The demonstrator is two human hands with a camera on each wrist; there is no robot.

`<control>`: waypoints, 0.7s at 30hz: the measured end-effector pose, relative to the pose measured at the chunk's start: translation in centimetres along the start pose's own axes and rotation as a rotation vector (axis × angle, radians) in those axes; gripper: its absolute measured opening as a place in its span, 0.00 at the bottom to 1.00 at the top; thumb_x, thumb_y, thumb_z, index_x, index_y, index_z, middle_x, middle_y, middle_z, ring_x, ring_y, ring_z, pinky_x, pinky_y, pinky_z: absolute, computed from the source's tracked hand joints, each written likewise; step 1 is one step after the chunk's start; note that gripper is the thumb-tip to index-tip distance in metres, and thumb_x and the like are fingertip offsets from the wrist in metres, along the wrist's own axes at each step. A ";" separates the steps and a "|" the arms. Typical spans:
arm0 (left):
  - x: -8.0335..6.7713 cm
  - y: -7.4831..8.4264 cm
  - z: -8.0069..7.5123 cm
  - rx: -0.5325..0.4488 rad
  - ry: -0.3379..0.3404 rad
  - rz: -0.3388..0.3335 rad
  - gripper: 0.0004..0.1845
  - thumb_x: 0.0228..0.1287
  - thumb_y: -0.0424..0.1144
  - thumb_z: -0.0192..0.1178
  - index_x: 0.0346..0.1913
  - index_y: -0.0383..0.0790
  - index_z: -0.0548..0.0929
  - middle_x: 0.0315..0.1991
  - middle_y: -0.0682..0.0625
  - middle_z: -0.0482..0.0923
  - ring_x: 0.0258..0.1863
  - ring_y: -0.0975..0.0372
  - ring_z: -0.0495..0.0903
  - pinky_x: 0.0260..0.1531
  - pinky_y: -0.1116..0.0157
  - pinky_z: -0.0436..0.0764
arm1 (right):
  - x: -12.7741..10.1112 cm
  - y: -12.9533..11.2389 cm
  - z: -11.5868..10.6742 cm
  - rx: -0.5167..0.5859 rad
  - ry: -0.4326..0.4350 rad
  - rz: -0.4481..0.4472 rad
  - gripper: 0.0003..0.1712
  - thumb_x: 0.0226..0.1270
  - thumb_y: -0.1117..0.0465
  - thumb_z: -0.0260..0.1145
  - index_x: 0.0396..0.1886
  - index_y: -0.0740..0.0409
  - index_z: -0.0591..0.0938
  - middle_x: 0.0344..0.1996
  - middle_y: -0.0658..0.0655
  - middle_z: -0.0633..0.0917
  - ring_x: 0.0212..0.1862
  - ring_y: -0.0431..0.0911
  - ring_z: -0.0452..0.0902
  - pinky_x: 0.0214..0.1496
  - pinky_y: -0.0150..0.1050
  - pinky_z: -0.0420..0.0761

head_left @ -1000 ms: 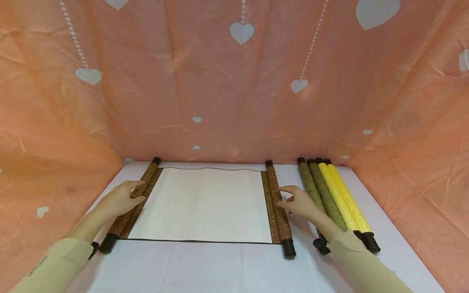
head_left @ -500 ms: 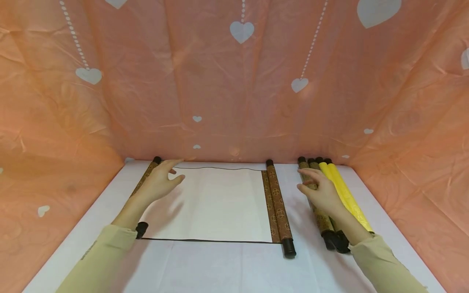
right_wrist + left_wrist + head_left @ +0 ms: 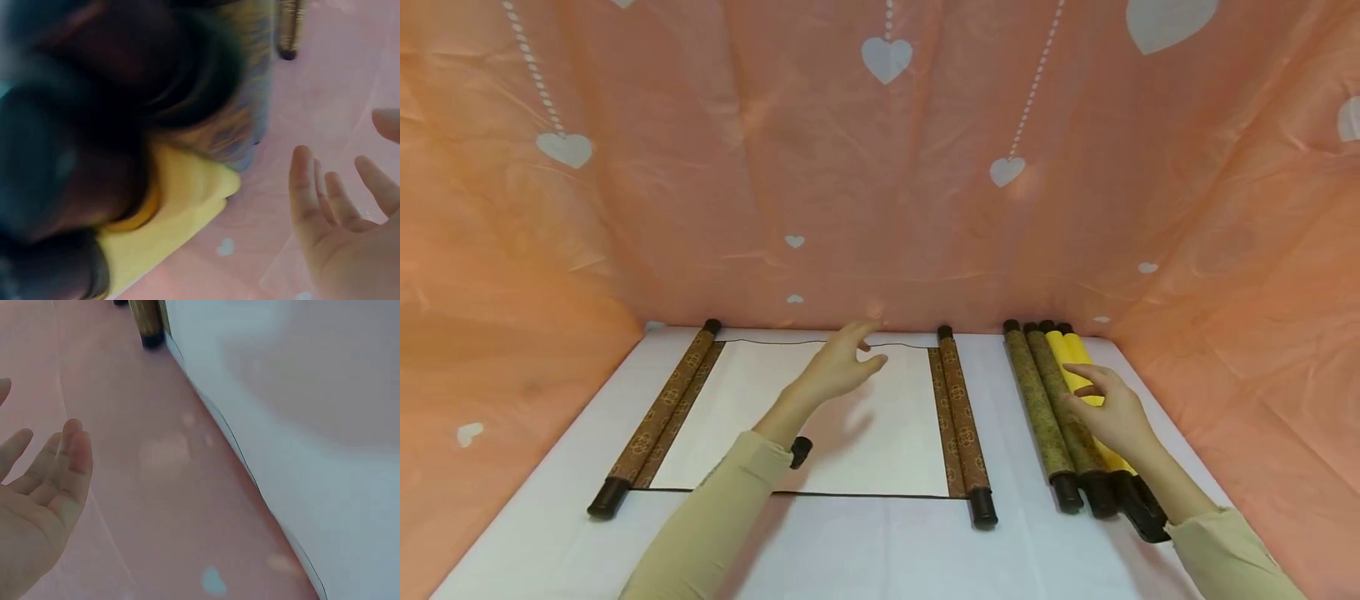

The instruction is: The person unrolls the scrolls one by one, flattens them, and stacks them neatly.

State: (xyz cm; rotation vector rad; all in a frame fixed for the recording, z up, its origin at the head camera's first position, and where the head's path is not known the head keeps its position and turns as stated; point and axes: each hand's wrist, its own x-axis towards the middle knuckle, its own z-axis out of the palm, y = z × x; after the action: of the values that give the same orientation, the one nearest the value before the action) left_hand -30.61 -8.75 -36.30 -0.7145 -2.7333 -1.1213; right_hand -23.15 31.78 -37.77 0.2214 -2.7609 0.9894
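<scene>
Backdrop (image 3: 775,183): peach-orange, creased, printed with pale hearts (image 3: 887,59) | Table (image 3: 887,550): white | Light: soft

White scroll (image 3: 891,437) spread flat, left of rolled yellow scrolls (image 3: 1061,350)

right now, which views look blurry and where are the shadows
Head view: fairly sharp, a soft shadow on the white paper; left wrist view: a dim, soft-edged patch across that paper; right wrist view: black scroll ends heavily blurred.
</scene>
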 end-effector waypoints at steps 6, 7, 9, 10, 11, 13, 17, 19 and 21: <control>2.4 2.8 3.9 0.009 -0.079 0.049 0.33 0.74 0.43 0.63 0.79 0.45 0.68 0.74 0.43 0.69 0.58 0.52 0.80 0.51 0.49 0.82 | -0.3 1.6 0.4 -0.100 -0.057 -0.031 0.32 0.71 0.63 0.69 0.71 0.70 0.74 0.64 0.76 0.72 0.48 0.61 0.81 0.33 0.40 0.79; 2.6 3.3 4.5 0.017 -0.094 0.054 0.33 0.75 0.44 0.63 0.79 0.44 0.68 0.74 0.43 0.69 0.60 0.51 0.80 0.52 0.48 0.82 | -0.3 1.9 0.4 -0.118 -0.057 -0.043 0.32 0.69 0.63 0.70 0.69 0.70 0.75 0.62 0.77 0.74 0.46 0.59 0.81 0.33 0.40 0.79; 3.1 4.3 5.7 0.042 -0.122 0.061 0.32 0.75 0.45 0.62 0.78 0.45 0.69 0.73 0.43 0.69 0.63 0.49 0.78 0.54 0.46 0.81 | -0.3 2.3 0.5 -0.149 -0.060 -0.061 0.32 0.66 0.65 0.72 0.68 0.71 0.76 0.60 0.77 0.75 0.42 0.55 0.80 0.33 0.40 0.77; 3.3 4.7 6.4 0.059 -0.136 0.063 0.32 0.76 0.45 0.61 0.78 0.45 0.69 0.74 0.43 0.69 0.66 0.49 0.76 0.55 0.45 0.81 | -0.3 2.5 0.5 -0.160 -0.064 -0.067 0.32 0.65 0.65 0.72 0.67 0.72 0.76 0.58 0.77 0.76 0.40 0.53 0.79 0.33 0.41 0.77; 3.4 5.2 7.1 0.089 -0.150 0.070 0.32 0.76 0.46 0.61 0.78 0.46 0.69 0.75 0.43 0.68 0.68 0.49 0.75 0.56 0.45 0.81 | -0.2 2.7 0.5 -0.169 -0.071 -0.076 0.32 0.64 0.66 0.73 0.66 0.73 0.77 0.57 0.77 0.77 0.39 0.52 0.79 0.34 0.41 0.77; 3.7 5.9 8.5 0.158 -0.180 0.087 0.31 0.76 0.48 0.61 0.78 0.48 0.70 0.75 0.44 0.68 0.70 0.50 0.74 0.57 0.46 0.81 | -0.2 3.0 0.5 -0.186 -0.091 -0.089 0.33 0.62 0.66 0.74 0.65 0.73 0.77 0.54 0.76 0.78 0.36 0.48 0.77 0.34 0.42 0.76; 4.2 6.9 11.3 0.289 -0.243 0.121 0.30 0.76 0.50 0.61 0.77 0.50 0.71 0.74 0.47 0.71 0.68 0.54 0.75 0.54 0.53 0.83 | -0.1 3.3 0.7 -0.203 -0.114 -0.102 0.33 0.60 0.66 0.76 0.64 0.73 0.78 0.49 0.73 0.80 0.33 0.45 0.74 0.34 0.43 0.75; 4.2 7.4 12.5 0.337 -0.264 0.135 0.30 0.76 0.51 0.61 0.77 0.51 0.72 0.73 0.49 0.72 0.68 0.55 0.75 0.56 0.55 0.82 | 0.0 3.4 0.7 -0.205 -0.122 -0.097 0.33 0.60 0.66 0.76 0.64 0.73 0.78 0.48 0.72 0.81 0.32 0.44 0.73 0.34 0.42 0.74; 4.3 7.7 13.7 0.378 -0.269 0.154 0.29 0.76 0.52 0.61 0.76 0.51 0.73 0.72 0.51 0.74 0.68 0.55 0.75 0.60 0.56 0.80 | 0.0 3.4 0.8 -0.207 -0.131 -0.092 0.33 0.60 0.66 0.76 0.64 0.74 0.78 0.47 0.72 0.80 0.31 0.44 0.72 0.33 0.41 0.73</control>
State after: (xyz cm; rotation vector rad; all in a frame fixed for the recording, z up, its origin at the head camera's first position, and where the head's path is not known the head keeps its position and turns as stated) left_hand -29.77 7.09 -40.13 -1.0537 -2.9154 -0.4844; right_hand -23.98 33.83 -40.43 0.3888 -2.9148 0.6828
